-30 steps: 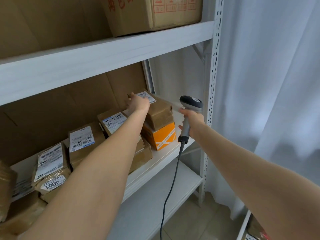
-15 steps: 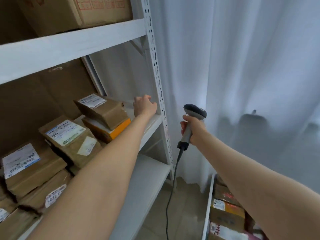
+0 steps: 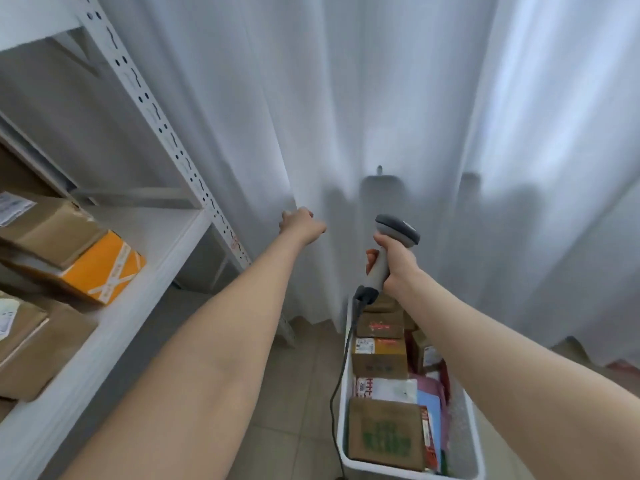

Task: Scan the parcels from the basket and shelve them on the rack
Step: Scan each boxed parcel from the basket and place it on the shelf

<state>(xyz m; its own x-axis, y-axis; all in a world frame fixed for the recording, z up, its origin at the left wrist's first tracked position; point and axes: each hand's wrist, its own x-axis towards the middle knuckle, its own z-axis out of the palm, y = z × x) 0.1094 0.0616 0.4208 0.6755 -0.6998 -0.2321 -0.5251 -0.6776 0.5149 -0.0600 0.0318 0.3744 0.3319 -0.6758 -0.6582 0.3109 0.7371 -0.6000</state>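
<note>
My right hand [image 3: 394, 263] grips the grey barcode scanner [image 3: 388, 252] by its handle, head up, above the far end of the white basket [image 3: 471, 441]. The basket stands on the floor at lower right and holds several parcels [image 3: 381, 434], brown boxes and soft mailers. My left hand [image 3: 301, 225] hangs in the air with loosely curled fingers and holds nothing, just right of the rack's perforated upright [image 3: 166, 133]. On the rack shelf [image 3: 114, 327] at the left lie a brown parcel [image 3: 52, 230] on top of an orange box [image 3: 100, 268].
A white curtain [image 3: 381, 98] fills the background behind both hands. The scanner's dark cable [image 3: 341, 368] drops along the basket's left wall to the tiled floor [image 3: 294, 393]. More brown parcels [image 3: 31, 344] lie on the shelf at the lower left edge.
My left hand let go of the brown parcel on the shelf and drew away to the right, past the upright. The view swung right and down, bringing the basket into sight.
</note>
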